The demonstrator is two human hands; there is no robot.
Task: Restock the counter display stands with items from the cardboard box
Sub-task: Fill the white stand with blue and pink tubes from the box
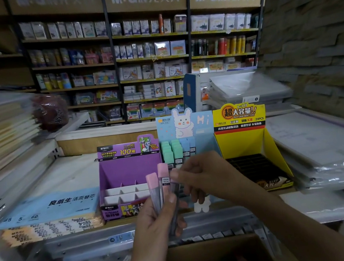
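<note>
Three display stands sit along the worktop [71,172] front edge:
- purple stand [128,169], marked "M&G ULTRAMAN 100根 0.5mm HB"
- blue stand [200,127], marked "Hi"
- yellow stand [242,144], marked "超大容量 24PCS"

Left hand [155,223]: fingers curled round two pink-capped cases [152,183], labelled "2B/0.5", above that edge.

Right hand [203,176]: fingers pinch a third, blurred case [174,196].

The cardboard box [201,259] is below.

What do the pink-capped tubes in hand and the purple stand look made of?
The pink-capped slim tubes in the left hand are likely plastic: matte opaque caps over see-through smoky bodies with a printed label. The purple display stand looks like printed cardboard, going by its flat folded panels, cut edges and slight sheen. Its white dividers look like card too, though that is less certain.
</note>
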